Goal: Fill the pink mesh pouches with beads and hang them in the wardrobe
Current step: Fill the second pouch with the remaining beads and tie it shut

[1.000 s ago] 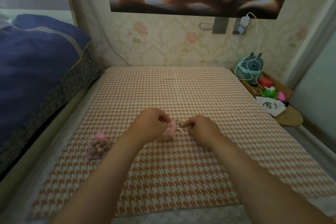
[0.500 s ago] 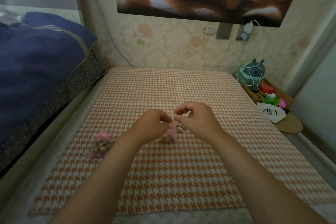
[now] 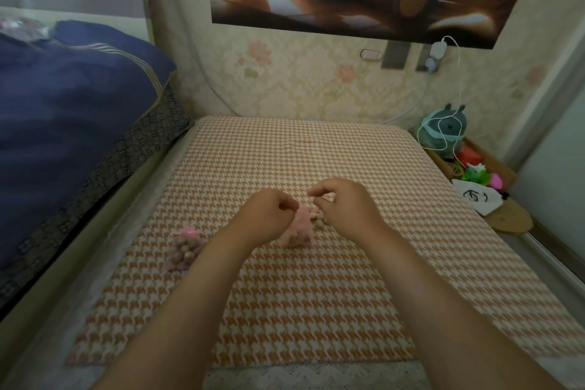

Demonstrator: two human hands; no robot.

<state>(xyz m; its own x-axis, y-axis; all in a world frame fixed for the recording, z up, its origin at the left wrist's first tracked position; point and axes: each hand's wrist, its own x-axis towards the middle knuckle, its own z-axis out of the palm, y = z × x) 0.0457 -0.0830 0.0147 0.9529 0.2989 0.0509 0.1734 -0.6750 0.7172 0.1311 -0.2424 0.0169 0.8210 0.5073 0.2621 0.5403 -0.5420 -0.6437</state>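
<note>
A pink mesh pouch [image 3: 300, 229] with some beads inside rests on the houndstooth table [image 3: 285, 161], between my two hands. My left hand [image 3: 269, 218] pinches the pouch's top edge. My right hand [image 3: 345, 209] hovers just right of the pouch mouth, thumb and forefinger pinched together; whether a bead is between them is too small to tell. A few loose beads [image 3: 319, 217] lie under that hand. A second pink pouch [image 3: 185, 247], full of brown beads and closed with a pink tie, lies to the left of my left forearm.
A bed with a navy duvet [image 3: 72, 111] runs along the table's left side. At the right edge a wooden tray [image 3: 493, 168] holds a teal plush toy, bright toys and a white cloth bag. A white cable hangs from the wall socket.
My right hand rose from the table beside the loose beads and came up to the pouch mouth. My left hand kept its hold on the pouch. The camera tilted slightly.
</note>
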